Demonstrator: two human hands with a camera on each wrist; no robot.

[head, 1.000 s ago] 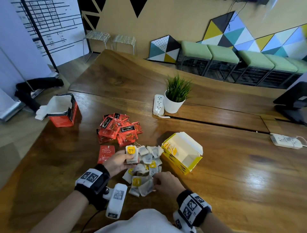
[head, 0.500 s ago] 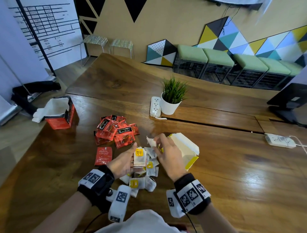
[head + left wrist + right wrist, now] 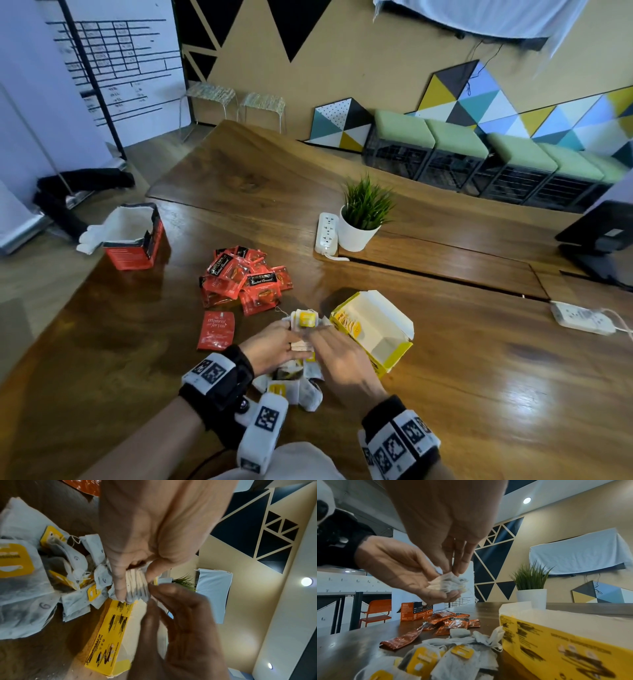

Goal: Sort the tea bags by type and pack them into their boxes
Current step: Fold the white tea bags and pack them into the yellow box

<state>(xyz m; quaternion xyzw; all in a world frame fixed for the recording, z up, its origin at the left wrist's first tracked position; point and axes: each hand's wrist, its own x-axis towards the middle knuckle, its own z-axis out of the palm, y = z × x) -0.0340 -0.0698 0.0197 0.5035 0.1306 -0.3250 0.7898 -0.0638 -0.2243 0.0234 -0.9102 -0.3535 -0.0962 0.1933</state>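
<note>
Pinching tea bags (image 3: 137, 586), seemingly both hands.

Table (image 3: 479, 377): polished wood, glossy, with visible grain. Near tea bags (image 3: 453, 655): thin, matt, fibrous filter paper with glossy yellow card tags. Far-left sachets (image 3: 245, 279): shiny, crinkled red foil or plastic. Yellow box (image 3: 373, 329): printed card outside, plain matt white inside. Red box (image 3: 132, 236): card with torn, rough edges. Pot (image 3: 356, 234): smooth white. Wristbands (image 3: 219, 380): black cloth.
</note>
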